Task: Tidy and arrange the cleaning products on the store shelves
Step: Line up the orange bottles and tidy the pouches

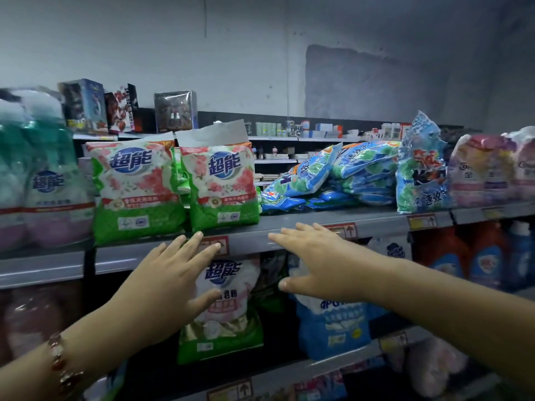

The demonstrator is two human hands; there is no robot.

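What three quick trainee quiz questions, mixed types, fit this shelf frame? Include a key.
1. True or false: the left hand grips a green floral detergent bag.
2. The heap of blue plastic detergent bags on the grey metal top shelf is: A lying flat, B standing upright.
3. Which wrist wears the beaded bracelet?

Key: 1 false, both hands are open, the right hand too. 2 A. 3 left.

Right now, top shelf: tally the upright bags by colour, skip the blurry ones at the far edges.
Green floral bags: 2, one beside the other
Blue bag standing upright: 1
Total: 3
The blue bags lying in a heap are not counted. Both hands are open, holding nothing.
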